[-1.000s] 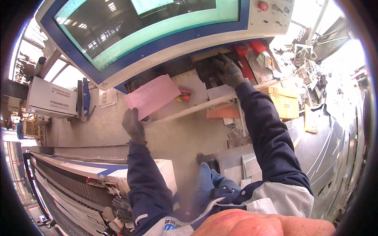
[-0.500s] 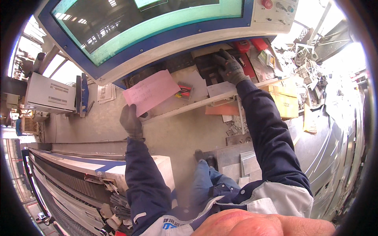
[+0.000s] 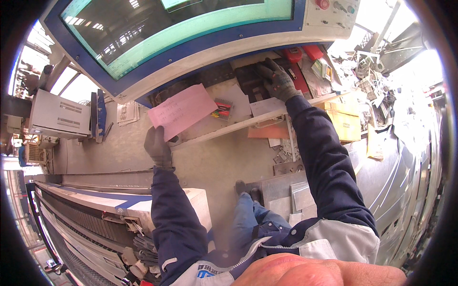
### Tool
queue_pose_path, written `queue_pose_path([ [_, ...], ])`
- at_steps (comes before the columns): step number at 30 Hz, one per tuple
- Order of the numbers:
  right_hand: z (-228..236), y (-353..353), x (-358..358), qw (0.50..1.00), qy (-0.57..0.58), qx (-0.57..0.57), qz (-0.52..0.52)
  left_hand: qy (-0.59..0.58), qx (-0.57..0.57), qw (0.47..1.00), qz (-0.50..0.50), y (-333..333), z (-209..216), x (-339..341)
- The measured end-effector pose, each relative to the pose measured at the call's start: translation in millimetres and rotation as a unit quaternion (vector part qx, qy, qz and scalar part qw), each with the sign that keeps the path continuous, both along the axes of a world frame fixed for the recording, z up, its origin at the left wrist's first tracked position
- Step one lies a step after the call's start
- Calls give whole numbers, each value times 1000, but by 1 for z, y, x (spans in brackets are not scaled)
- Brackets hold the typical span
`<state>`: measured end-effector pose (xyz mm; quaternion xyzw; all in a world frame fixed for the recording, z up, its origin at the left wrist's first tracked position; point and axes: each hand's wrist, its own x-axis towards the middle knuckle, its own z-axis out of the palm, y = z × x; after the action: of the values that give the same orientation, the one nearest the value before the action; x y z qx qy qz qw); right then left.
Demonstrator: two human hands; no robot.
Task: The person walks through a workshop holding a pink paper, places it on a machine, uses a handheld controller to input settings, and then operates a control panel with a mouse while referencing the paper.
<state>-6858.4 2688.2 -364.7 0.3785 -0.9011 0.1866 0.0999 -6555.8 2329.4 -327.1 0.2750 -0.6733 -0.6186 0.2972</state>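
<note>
My left hand (image 3: 158, 148), in a dark grey work glove, pinches the lower left corner of a pink sheet of paper (image 3: 182, 111) with handwriting on it. The sheet tilts over the left part of a white-edged shelf (image 3: 217, 128) below a large screen (image 3: 186, 35). My right hand (image 3: 278, 82), gloved too, reaches over a dark surface on that shelf, its fingers stretched out and apart. What lies under its palm is hidden. Between the hands sit a clear box with red and yellow pieces (image 3: 222, 110) and some white paper (image 3: 239, 101).
Red items (image 3: 293, 54) lie beyond my right hand, beside a control panel with knobs (image 3: 331, 14). A yellowish cardboard box (image 3: 343, 119) stands right of my right forearm, near piled metal scraps (image 3: 374, 86). At far left is a grey cabinet (image 3: 59, 114).
Hardly anything differs. The whole view shifts very slightly; my left hand keeps its hold on the pink paper, and my right hand stays over the dark surface.
</note>
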Motion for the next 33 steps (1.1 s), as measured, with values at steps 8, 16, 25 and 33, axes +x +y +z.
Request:
queue_pose_path([
  [8, 2, 0, 0, 1000, 3, -9, 9, 26, 19, 999, -27, -4, -3, 1],
  [16, -1, -1, 0, 1000, 2, -9, -13, 7, -8, 1000, -8, 2, 4, -1],
  [25, 5, -2, 1, 1000, 6, -10, -2, 14, -4, 1000, -22, 6, 7, 1],
  [33, 7, 1, 4, 999, -36, -17, -1, 18, -21, 1000, -13, -8, -8, -1],
])
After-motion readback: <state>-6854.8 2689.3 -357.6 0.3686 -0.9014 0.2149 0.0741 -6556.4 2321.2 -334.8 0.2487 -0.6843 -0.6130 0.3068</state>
